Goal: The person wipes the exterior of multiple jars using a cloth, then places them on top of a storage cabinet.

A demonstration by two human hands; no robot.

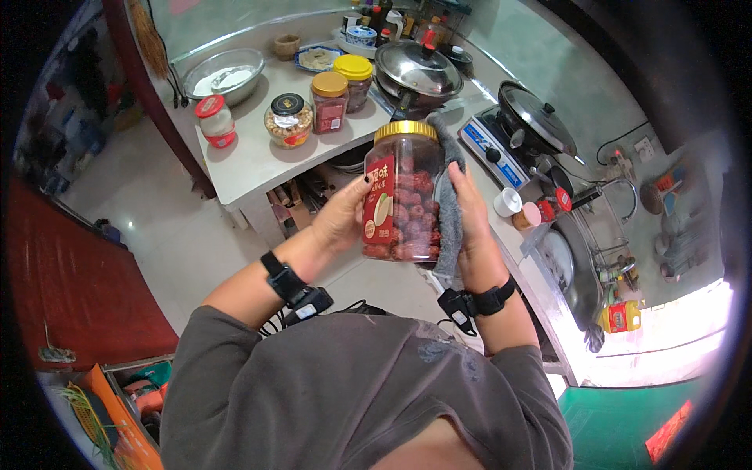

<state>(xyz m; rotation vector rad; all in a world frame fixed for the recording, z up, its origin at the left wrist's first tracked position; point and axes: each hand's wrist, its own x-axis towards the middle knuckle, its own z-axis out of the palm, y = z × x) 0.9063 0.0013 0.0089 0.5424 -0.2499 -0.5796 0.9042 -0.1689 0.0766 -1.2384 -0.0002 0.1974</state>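
A clear plastic jar [414, 205] full of red dates is held upright in front of my chest. It has a gold screw lid [406, 129] and a red label with a pistachio picture. My left hand [351, 205] grips the label side, thumb on the front. On the other side my right hand [472, 205] presses a grey cloth [451, 217] against the jar wall. The fingers behind the jar are hidden.
Several food jars, among them a jar of nuts [288, 121], stand along the white counter [249, 167]. Behind them are a metal basin of flour [249, 88] and a lidded wok [420, 70]. A gas stove [493, 150] and a sink [584, 294] lie to the right.
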